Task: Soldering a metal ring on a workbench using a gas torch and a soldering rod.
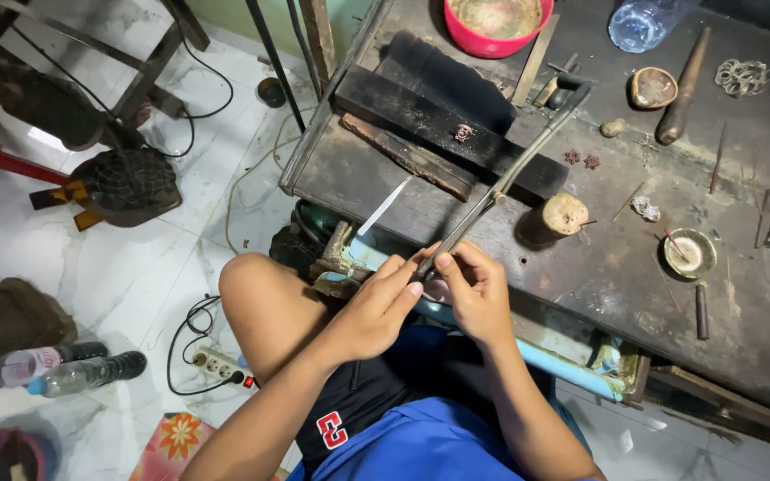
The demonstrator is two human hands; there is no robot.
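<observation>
Now you are holding the near end of the long metal tongs (492, 191) with both your left hand (376, 307) and right hand (474, 289) closed on it, while its length is running away up-right over the dark table (599, 276).

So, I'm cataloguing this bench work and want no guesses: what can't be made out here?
Head view:
- Small piece between the left hand and right hand: hidden by fingers.
- Long tool: lower end covered by hands.
- Clear bottle: cut by top edge.
- Small copper piece on black block: too small.
</observation>
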